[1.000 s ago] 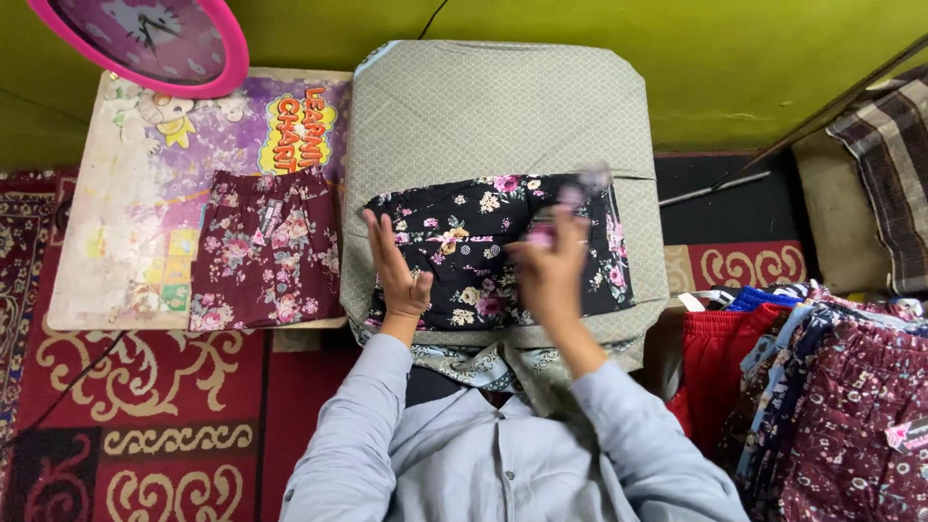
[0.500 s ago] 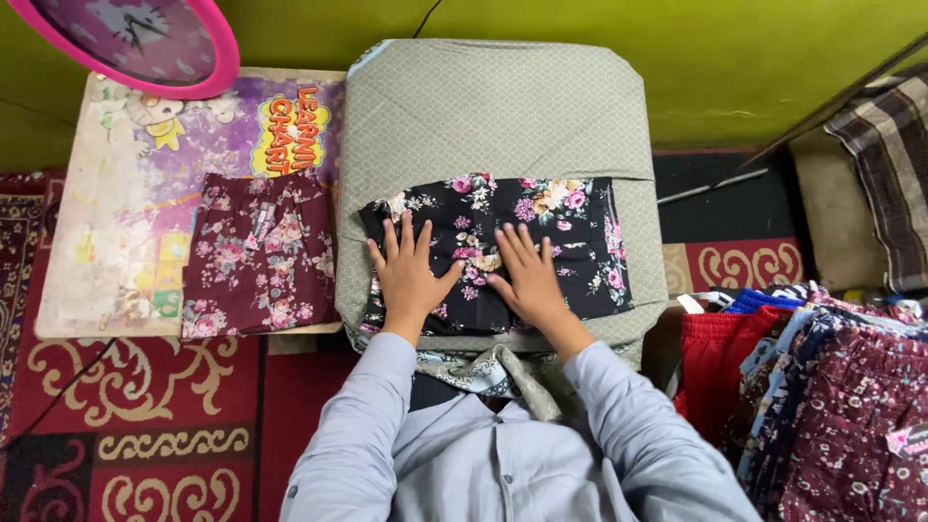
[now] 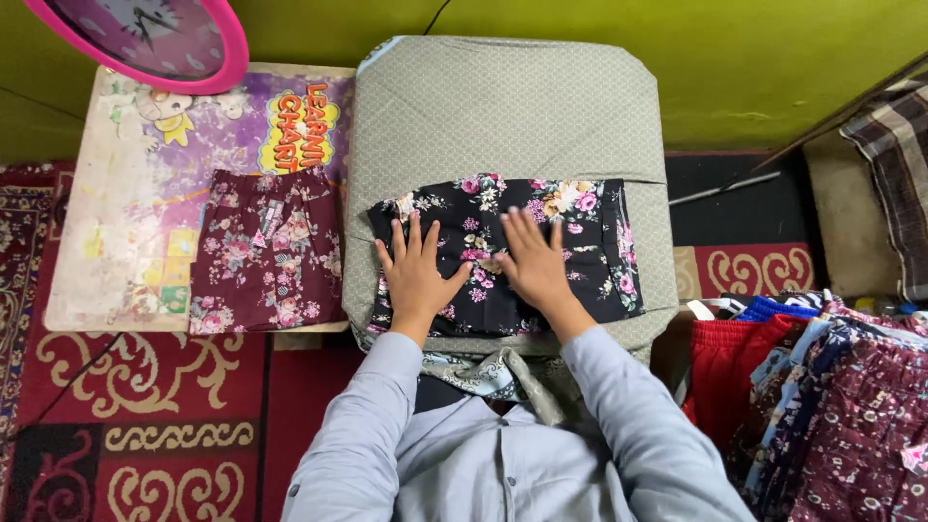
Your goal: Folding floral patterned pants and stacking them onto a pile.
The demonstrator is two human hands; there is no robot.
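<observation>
A black floral garment (image 3: 590, 246) lies folded flat on a grey-green cloth-covered surface (image 3: 503, 116). Both palms press down on it, fingers spread. My left hand (image 3: 418, 275) rests on the garment's left part. My right hand (image 3: 535, 266) lies beside it near the middle. Neither hand grips anything. To the left, a maroon floral garment (image 3: 266, 253) sits folded on a colourful printed board (image 3: 126, 203).
A pink-rimmed clock (image 3: 159, 39) leans at the top left. A pile of several garments, red, blue and maroon floral (image 3: 822, 387), lies at the lower right. A red patterned rug (image 3: 145, 425) covers the floor. A checked cloth (image 3: 894, 174) lies at the far right.
My right hand held up the garment's right part a second ago; it has laid it down. Both hands now press flat on the black floral garment.
</observation>
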